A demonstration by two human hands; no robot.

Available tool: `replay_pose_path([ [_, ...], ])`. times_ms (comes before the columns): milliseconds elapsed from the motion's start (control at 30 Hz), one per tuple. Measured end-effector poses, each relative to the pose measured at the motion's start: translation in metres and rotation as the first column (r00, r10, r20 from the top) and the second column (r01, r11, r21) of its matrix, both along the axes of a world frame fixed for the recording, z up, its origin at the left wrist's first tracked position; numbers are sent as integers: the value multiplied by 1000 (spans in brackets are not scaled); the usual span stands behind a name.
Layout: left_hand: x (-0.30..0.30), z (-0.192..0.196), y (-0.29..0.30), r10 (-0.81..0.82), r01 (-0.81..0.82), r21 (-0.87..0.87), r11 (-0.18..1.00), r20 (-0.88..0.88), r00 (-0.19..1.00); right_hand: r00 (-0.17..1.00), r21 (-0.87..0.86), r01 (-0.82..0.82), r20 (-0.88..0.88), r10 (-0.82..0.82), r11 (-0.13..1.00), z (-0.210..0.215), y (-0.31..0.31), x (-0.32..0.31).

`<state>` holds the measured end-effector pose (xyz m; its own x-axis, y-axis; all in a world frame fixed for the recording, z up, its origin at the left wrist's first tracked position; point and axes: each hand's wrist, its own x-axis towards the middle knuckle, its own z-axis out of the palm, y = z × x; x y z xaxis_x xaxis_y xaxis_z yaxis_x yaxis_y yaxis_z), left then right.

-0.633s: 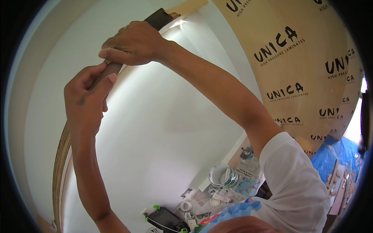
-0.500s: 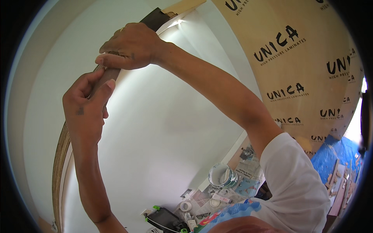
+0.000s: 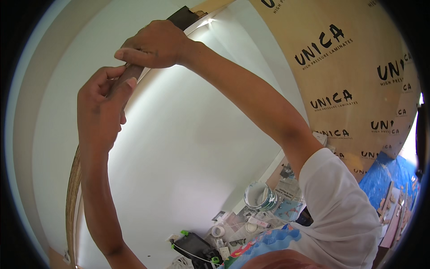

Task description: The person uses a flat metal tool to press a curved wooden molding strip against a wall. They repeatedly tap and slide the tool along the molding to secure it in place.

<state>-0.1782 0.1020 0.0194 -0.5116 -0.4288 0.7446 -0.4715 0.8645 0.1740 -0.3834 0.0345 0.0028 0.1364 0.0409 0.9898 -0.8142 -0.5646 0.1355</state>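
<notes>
pinching a flat dark-brown strip (image 3: 133, 71) with left hand (image 3: 97, 105); right hand (image 3: 160, 44) wraps over it. likely light, stiff; hold by edges.

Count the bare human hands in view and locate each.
2: the left hand grips the dark-brown narrow strip, material unclear; the right hand lies over it farther up. No others show.

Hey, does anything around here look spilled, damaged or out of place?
At far right, strips and scraps lie jumbled at different angles by the crumpled blue sheet, which looks untidy. I see no clear spill or damage.
</notes>
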Motion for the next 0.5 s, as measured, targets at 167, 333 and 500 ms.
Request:
replay_pose_path([
  [167,-4,-8,5,74,-74,-2,997,-16,997,1000,43,-6,-3,6,999,-6,2,-2],
  [333,4,-10,-13,-6,4,-18,1000,-104,995,1000,-84,28,-9,-29,996,-3,-10,4],
  [500,7,11,-28,-161,159,60,985,25,987,976,-419,198,0,-218,886,6,-24,-12],
])
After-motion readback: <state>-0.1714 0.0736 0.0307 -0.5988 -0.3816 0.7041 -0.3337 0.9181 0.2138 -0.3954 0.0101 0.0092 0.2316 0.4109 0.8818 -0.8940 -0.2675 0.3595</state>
